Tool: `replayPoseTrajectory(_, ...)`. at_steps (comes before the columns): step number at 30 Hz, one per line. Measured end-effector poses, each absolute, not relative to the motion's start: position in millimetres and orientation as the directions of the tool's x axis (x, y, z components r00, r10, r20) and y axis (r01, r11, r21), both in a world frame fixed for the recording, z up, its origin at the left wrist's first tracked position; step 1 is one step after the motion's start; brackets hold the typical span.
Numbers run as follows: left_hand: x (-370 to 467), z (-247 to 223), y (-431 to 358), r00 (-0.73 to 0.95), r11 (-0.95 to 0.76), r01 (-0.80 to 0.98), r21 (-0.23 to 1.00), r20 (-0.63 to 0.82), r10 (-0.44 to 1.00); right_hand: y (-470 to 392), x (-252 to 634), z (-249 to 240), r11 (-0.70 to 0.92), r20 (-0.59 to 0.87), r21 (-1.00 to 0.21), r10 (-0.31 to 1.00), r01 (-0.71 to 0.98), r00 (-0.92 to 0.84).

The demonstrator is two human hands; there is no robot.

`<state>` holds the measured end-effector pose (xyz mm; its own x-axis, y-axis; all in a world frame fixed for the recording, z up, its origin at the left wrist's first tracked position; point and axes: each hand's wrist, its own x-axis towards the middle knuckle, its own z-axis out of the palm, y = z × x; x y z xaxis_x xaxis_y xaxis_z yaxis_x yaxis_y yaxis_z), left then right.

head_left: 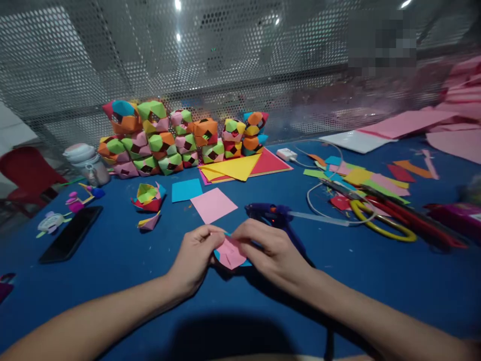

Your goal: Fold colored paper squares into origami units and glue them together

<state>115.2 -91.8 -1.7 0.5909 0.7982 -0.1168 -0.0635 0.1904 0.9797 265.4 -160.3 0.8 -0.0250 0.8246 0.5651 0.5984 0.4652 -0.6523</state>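
Note:
Between my two hands is a folded piece of paper (231, 252), pink on its upper face with blue showing at its edges. My left hand (197, 253) pinches its left side, thumb on top. At its right side my right hand (268, 250) is closed on it, fingers bent over the edge. Just beyond them lie a flat pink paper square (214, 205) and a blue paper square (187, 190). A dark blue glue gun (272, 213), with a clear glue stick in its back, rests beyond my right hand.
Stacked folded-paper blocks (161, 145) line the back by a perforated metal screen (188, 60). A partly built paper piece (148, 196) and a phone (71, 234) lie left. Right are paper scraps (361, 176), yellow-handled scissors (383, 223) and a white cable (308, 198).

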Motion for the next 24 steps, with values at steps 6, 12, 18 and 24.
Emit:
replayPoseTrajectory(6, 116, -3, -93, 0.606, 0.237, -0.059, 0.970, -0.154, 0.780, -161, 266, 6, 0.501, 0.586, -0.591, 0.805, 0.632, -0.089)
replayPoseTrajectory(12, 114, 3, -93, 0.593, -0.027, 0.059, 0.998, -0.014, 0.805, -162, 261, 12, 0.253, 0.332, -0.833, 0.940, 0.492, 0.077)
replayPoseTrajectory(18, 113, 7, -93, 0.602, -0.056, 0.071, 0.996, 0.002, 0.799, -161, 261, 8, 0.182, 0.228, -0.913, 0.970, 0.364, 0.087)
replayPoseTrajectory(24, 112, 2, -90, 0.632, -0.080, 0.126, 0.989, -0.018, 0.775, -161, 265, 7, 0.190, 0.248, -0.894, 0.964, 0.406, 0.093)
